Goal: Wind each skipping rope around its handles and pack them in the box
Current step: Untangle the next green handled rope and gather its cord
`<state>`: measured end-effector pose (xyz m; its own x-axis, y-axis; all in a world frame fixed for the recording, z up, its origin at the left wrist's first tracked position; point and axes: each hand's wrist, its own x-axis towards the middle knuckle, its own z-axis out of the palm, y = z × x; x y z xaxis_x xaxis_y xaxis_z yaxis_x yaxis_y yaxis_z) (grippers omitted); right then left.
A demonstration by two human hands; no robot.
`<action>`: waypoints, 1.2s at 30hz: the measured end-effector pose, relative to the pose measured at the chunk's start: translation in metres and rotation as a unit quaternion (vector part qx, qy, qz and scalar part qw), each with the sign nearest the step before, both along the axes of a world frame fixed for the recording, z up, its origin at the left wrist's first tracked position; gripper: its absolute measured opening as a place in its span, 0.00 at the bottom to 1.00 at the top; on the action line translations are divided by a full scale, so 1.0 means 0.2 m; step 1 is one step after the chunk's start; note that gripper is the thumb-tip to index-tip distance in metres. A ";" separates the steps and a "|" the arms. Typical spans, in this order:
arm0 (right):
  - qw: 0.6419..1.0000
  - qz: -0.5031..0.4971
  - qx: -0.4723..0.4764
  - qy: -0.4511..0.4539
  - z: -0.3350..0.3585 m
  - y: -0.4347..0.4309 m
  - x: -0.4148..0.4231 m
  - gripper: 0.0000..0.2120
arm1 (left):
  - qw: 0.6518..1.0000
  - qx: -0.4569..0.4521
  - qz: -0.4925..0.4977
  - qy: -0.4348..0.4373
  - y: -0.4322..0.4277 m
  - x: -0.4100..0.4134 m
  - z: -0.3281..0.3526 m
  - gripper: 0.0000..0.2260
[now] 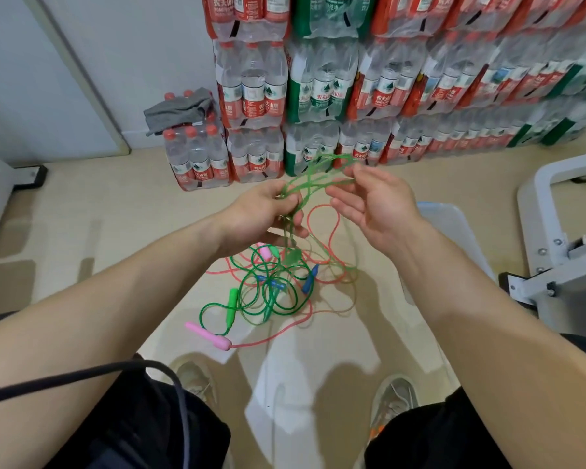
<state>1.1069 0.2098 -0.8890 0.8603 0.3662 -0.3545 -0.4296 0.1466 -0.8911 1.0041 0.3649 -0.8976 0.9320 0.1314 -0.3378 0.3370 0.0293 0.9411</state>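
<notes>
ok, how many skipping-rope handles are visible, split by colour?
Pink handles: 2
Blue handles: 2
Green handle: 1
Total: 5 clear. A pale green blur hanging below the left hand, which grips the pale green rope, may be a sixth.

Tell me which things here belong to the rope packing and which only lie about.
Job: left hand, right hand, green rope, tangled ropes on the floor, clear box.
Lying about: bottled-water packs, grey cloth, black cable, metal frame.
</notes>
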 end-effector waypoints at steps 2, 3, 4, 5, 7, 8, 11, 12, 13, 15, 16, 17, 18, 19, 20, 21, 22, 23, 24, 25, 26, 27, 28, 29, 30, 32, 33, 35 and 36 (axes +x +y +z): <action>0.999 0.007 -0.031 0.002 -0.02 -0.01 0.00 0.11 | 0.999 -0.029 0.026 -0.012 0.02 0.01 0.02 0.07; 0.998 0.009 -0.061 -0.001 -0.03 -0.01 0.01 0.11 | 0.998 -0.048 0.043 -0.017 0.03 0.02 0.03 0.06; 0.995 0.009 -0.096 -0.007 -0.04 -0.01 0.01 0.09 | 0.995 -0.068 0.062 -0.021 0.04 0.03 0.05 0.05; 0.991 0.009 -0.131 -0.016 -0.06 -0.02 0.00 0.08 | 0.992 -0.092 0.081 -0.024 0.06 0.03 0.06 0.04; 0.981 0.032 -0.185 -0.044 -0.09 -0.03 -0.01 0.09 | 0.984 -0.141 0.109 -0.033 0.08 0.04 0.09 0.04; 0.976 0.067 -0.198 -0.060 -0.10 -0.04 -0.02 0.11 | 0.979 -0.163 0.118 -0.037 0.08 0.04 0.11 0.06; 0.957 0.229 -0.165 -0.072 -0.14 -0.04 -0.09 0.16 | 0.965 -0.217 0.142 -0.044 0.11 0.03 0.13 0.10; 0.946 0.279 -0.150 -0.063 -0.15 -0.03 -0.12 0.17 | 0.960 -0.235 0.147 -0.044 0.12 0.03 0.14 0.10; 0.936 0.319 -0.141 -0.055 -0.17 -0.02 -0.14 0.18 | 0.955 -0.250 0.153 -0.044 0.13 0.03 0.14 0.09; 0.922 0.364 -0.128 -0.043 -0.19 0.00 -0.17 0.16 | 0.947 -0.269 0.173 -0.040 0.15 0.04 0.14 0.09; 0.921 0.370 -0.118 -0.035 -0.19 0.00 -0.18 0.13 | 0.943 -0.271 0.189 -0.039 0.16 0.04 0.14 0.10; 0.922 0.370 -0.109 -0.029 -0.18 -0.01 -0.18 0.10 | 0.940 -0.266 0.212 -0.040 0.17 0.05 0.14 0.12; 0.925 0.366 -0.101 -0.025 -0.18 -0.01 -0.17 0.09 | 0.936 -0.256 0.239 -0.043 0.18 0.05 0.13 0.12; 0.928 0.361 -0.095 -0.021 -0.18 -0.02 -0.17 0.08 | 0.932 -0.240 0.268 -0.044 0.20 0.05 0.12 0.13; 0.931 0.355 -0.088 -0.018 -0.18 -0.03 -0.16 0.08 | 0.931 -0.214 0.293 -0.041 0.22 0.05 0.11 0.12; 0.934 0.349 -0.080 -0.017 -0.19 -0.03 -0.14 0.09 | 0.934 -0.168 0.313 -0.033 0.25 0.06 0.09 0.10; 0.937 0.342 -0.071 -0.017 -0.19 -0.04 -0.13 0.10 | 0.939 -0.114 0.325 -0.022 0.27 0.06 0.07 0.07; 0.940 0.335 -0.060 -0.017 -0.19 -0.04 -0.12 0.11 | 0.944 -0.066 0.324 -0.009 0.28 0.06 0.06 0.06; 0.944 0.327 -0.050 -0.019 -0.19 -0.04 -0.12 0.11 | 0.950 -0.031 0.311 0.002 0.29 0.06 0.06 0.12; 0.947 0.316 -0.043 -0.022 -0.19 -0.04 -0.11 0.11 | 0.958 -0.008 0.287 0.008 0.28 0.05 0.05 0.18; 0.951 0.305 -0.036 -0.025 -0.19 -0.04 -0.11 0.11 | 0.969 0.013 0.248 0.012 0.27 0.04 0.05 0.20; 0.955 0.294 -0.033 -0.029 -0.19 -0.04 -0.10 0.11 | 0.978 0.040 0.201 0.019 0.25 0.03 0.06 0.19; 0.957 0.285 -0.033 -0.035 -0.18 -0.04 -0.09 0.11 | 0.986 0.064 0.153 0.029 0.23 0.02 0.06 0.17; 0.959 0.278 -0.039 -0.046 -0.17 -0.04 -0.09 0.11 | 0.989 0.086 0.110 0.038 0.22 0.01 0.07 0.14; 0.959 0.273 -0.045 -0.054 -0.17 -0.04 -0.08 0.10 | 0.991 0.108 0.073 0.042 0.21 0.00 0.07 0.12; 0.963 0.258 -0.050 -0.056 -0.16 -0.05 -0.07 0.11 | 0.989 0.143 0.017 0.045 0.19 -0.01 0.07 0.12; 0.965 0.250 -0.052 -0.058 -0.16 -0.05 -0.07 0.11 | 0.988 0.148 0.001 0.045 0.17 -0.01 0.07 0.13; 0.967 0.238 -0.064 -0.064 -0.16 -0.05 -0.06 0.13 | 0.988 0.152 -0.008 0.035 0.15 -0.01 0.06 0.15; 0.967 0.234 -0.076 -0.067 -0.16 -0.05 -0.06 0.13 | 0.988 0.152 -0.007 0.030 0.14 0.00 0.06 0.15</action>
<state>1.0948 0.1996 -0.9211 0.6546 0.6793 -0.3318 -0.2960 -0.1735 -0.9393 1.0034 0.3937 -0.8865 0.9143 0.2218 -0.3390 0.3901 -0.2564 0.8844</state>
